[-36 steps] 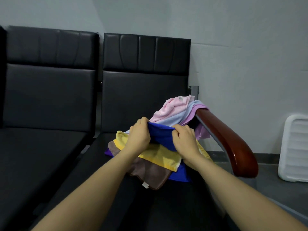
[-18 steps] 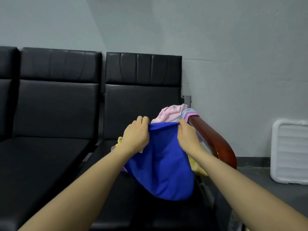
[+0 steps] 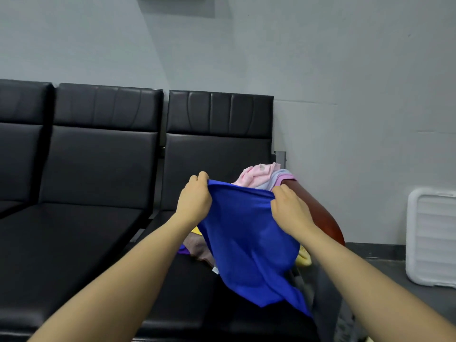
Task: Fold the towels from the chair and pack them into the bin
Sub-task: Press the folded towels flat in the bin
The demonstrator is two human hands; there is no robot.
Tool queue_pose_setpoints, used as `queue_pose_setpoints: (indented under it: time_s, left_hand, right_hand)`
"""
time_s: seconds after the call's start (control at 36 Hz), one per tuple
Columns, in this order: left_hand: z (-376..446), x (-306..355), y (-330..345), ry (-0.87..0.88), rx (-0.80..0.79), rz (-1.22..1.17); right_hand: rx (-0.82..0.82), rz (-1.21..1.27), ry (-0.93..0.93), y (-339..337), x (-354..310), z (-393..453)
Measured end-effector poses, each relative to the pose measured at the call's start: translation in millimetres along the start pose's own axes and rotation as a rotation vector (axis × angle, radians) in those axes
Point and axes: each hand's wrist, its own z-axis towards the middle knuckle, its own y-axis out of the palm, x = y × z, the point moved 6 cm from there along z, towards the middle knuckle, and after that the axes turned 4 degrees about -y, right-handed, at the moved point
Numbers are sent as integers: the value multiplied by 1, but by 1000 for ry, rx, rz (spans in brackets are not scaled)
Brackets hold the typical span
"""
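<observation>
A blue towel (image 3: 249, 245) hangs in the air over the black chair seat (image 3: 187, 280). My left hand (image 3: 195, 201) pinches its upper left corner and my right hand (image 3: 288, 211) pinches its upper right edge. Behind it the pile of towels stays on the chair: a pink one (image 3: 256, 175) on top, a lilac one (image 3: 283, 177) against the armrest, brown (image 3: 197, 248) and yellow (image 3: 302, 257) ones lower down, partly hidden by the blue towel. A white slatted bin (image 3: 431, 238) stands on the floor at the right.
A row of black padded seats (image 3: 81, 230) runs to the left. A brown wooden armrest (image 3: 318, 213) borders the right side of the chair. A grey wall is behind, grey floor (image 3: 385, 270) between chair and bin.
Both hands have lifted the blue towel off the pile and drawn apart, so it now hangs spread between them. The view has tilted up and pulled back.
</observation>
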Motion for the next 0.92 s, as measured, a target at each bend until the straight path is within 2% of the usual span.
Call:
queue_pose_setpoints:
  time_s: [0.08, 0.19, 0.42, 0.53, 0.64, 0.78, 0.92]
  left_hand:
    - [1, -4, -7, -2, 67, 3]
    - [0, -7, -12, -31, 119, 6]
    - [2, -17, -18, -61, 197, 257]
    - [0, -16, -24, -61, 195, 358]
    - [-5, -17, -26, -86, 174, 405]
    - [-6, -16, -33, -35, 221, 305]
    - [-4, -4, -38, 35, 177, 300]
  right_hand:
    - [5, -45, -54, 0, -1, -3]
    - [11, -37, 9, -4, 5, -10]
    - [61, -174, 147, -12, 20, -13]
    - [129, -19, 279, -14, 29, -12]
    - [162, 77, 312, -18, 28, -10]
    - [221, 261, 391, -23, 31, -9]
    - [349, 457, 464, -29, 33, -9]
